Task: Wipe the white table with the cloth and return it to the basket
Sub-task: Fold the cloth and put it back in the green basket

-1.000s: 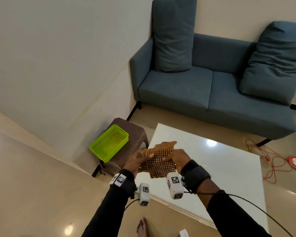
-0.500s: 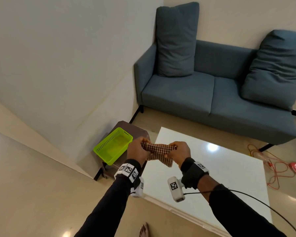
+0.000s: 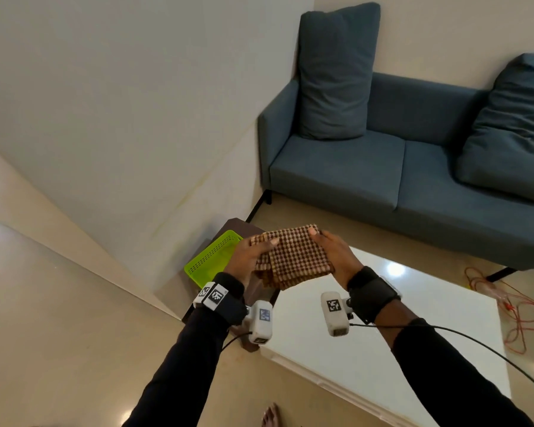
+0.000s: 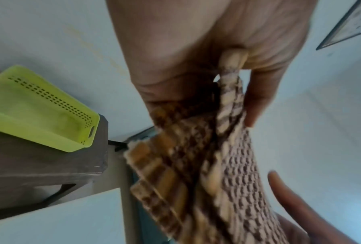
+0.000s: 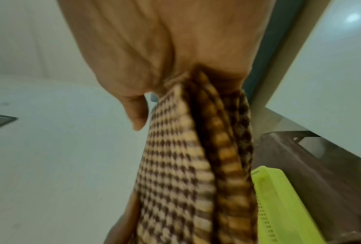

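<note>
A brown checked cloth (image 3: 293, 257), folded into a flat pad, is held in the air between both hands above the near left corner of the white table (image 3: 383, 334). My left hand (image 3: 250, 257) grips its left edge, thumb on top (image 4: 227, 92). My right hand (image 3: 333, 254) grips the right edge (image 5: 188, 148). The lime green basket (image 3: 211, 260) sits empty on a brown stool (image 3: 259, 294) just left of the table, below and left of the cloth (image 4: 39, 109) (image 5: 279, 206).
A blue sofa (image 3: 383, 167) with two cushions stands behind the table. A red cable (image 3: 512, 303) lies coiled on the floor at the right. A wall runs along the left of the stool. My bare foot (image 3: 270, 416) shows near the table's front edge.
The cloth went from hanging loosely to bunched between the hands, and is now spread as a folded pad. Both hands rose and moved slightly toward the basket.
</note>
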The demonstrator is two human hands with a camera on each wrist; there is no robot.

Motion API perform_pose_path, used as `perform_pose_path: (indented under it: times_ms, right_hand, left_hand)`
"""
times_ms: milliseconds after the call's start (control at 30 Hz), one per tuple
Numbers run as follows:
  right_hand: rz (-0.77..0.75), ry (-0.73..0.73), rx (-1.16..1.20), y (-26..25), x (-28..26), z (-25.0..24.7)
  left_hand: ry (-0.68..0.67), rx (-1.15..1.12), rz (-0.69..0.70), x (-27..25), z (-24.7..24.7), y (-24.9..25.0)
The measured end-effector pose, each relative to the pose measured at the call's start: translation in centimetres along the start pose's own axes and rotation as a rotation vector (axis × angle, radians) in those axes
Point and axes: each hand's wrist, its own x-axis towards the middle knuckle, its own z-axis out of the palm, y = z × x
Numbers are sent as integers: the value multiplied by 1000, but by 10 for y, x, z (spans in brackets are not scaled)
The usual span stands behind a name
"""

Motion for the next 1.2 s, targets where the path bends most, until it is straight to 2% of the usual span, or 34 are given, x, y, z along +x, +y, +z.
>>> perform_pose_path:
  times_ms: [67, 167, 233, 333, 433, 567, 667, 733, 800, 833, 900, 933, 1100, 1200]
  right_hand:
    - [71, -22, -67, 20, 5, 13]
    - [207, -5, -36, 52, 16, 25]
    - [227, 11, 1, 58, 23, 31]
    - [242, 24, 76, 61, 38, 44]
    - [304, -1, -47, 68, 63, 62]
    - [334, -90, -270, 78, 101, 86]
    - [348, -147, -315, 85, 151, 104]
    - [318, -190, -382, 103, 195, 121]
    - [276, -253, -496, 115, 227, 136]
    - [252, -303, -545, 141, 276, 156]
    - [241, -320, -600, 145, 292, 163]
    - [222, -321, -622, 163, 315, 171]
    - [190, -370, -768, 223, 391, 215]
    - [177, -371, -819, 248, 413, 227]
  left_hand:
    - [51, 27, -51, 5, -3, -14]
    - [156, 48, -108, 7, -14, -37]
    - [191, -80, -173, 7, -26, -47]
    - [167, -225, -293, 9, -45, -60]
    - [214, -105, -386, 25, -65, -77]
    - [238, 88, -393, 52, -93, -90]
    - [223, 158, -369, 76, -118, -87]
    - [269, 185, -370, 101, -141, -97]
    - [324, 187, -347, 120, -156, -111]
    - [392, 182, -343, 154, -182, -131]
    - [462, 254, -336, 160, -184, -132]
    - [503, 284, -336, 175, -194, -143]
    - [646, 356, -563, 236, -237, -214]
    - [667, 443, -608, 258, -244, -238]
